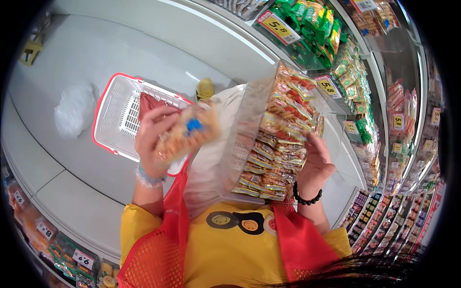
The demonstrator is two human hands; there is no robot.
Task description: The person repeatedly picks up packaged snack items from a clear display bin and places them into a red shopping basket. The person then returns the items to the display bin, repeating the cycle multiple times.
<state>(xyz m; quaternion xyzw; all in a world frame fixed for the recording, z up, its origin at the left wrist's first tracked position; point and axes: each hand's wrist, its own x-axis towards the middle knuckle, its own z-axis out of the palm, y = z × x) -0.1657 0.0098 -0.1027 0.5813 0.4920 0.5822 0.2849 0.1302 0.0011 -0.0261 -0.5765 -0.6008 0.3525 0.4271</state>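
My left hand (155,133) grips a clear packet of brown snacks (189,131) with a blue mark on it; the packet is blurred. It is held above the rim of a white basket and beside my leg. A clear plastic bin (248,118) rests before my body, filled with rows of small snack packets (268,165). At the bin's right side is my right hand (315,163), thumb spread away and fingertips at the end of a blurred packet (282,126) on top. That hand does not appear to grip it.
A white shopping basket (122,97) with a red rim stands on the floor, a reddish cloth (151,102) inside. Left of it lies a translucent plastic bag (75,109). Shelves with green snack bags (317,21) and price tags line the right; more goods (68,255) fill the lower left.
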